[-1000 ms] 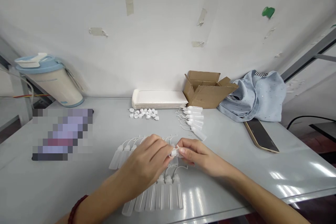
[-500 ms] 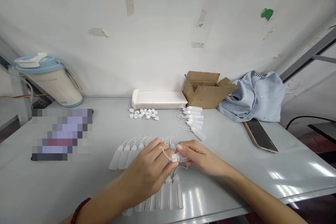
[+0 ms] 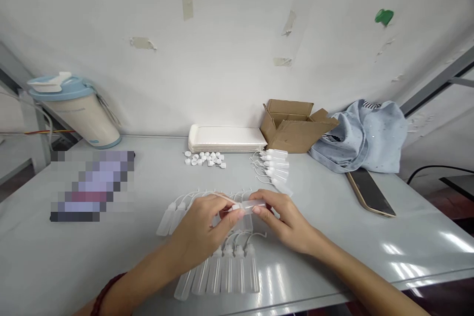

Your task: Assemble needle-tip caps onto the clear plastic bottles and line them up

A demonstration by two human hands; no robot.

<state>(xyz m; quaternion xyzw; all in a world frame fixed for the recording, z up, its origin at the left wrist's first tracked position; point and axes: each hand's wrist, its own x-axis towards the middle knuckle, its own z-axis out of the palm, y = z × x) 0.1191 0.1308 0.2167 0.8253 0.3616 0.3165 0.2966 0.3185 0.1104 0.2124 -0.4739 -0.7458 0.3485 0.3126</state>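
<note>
Between my hands is a small translucent plastic bottle (image 3: 252,206), lying nearly level above the table. My right hand (image 3: 287,217) is closed around its base end, thumb in front. At the other end, my left hand (image 3: 207,222) pinches the white cap (image 3: 236,207) between thumb and fingers; part of the cap is hidden. Under and behind my left hand lies a row of similar bottles (image 3: 166,219) with thin curved strips at their tops. Nearer me is a second row of bottles (image 3: 228,271), partly covered by my left forearm.
Loose white caps (image 3: 207,158) lie before a stack of white padded envelopes (image 3: 229,139). More bottles (image 3: 276,164) sit near an open cardboard box (image 3: 296,131). A blue cloth bag (image 3: 377,133) and phone (image 3: 370,192) are right; a tumbler (image 3: 81,118) and a pixelated object (image 3: 96,182) left.
The bottle has turned more level, and more of its body shows between my hands. My left hand has shifted slightly left. The view has moved a little.
</note>
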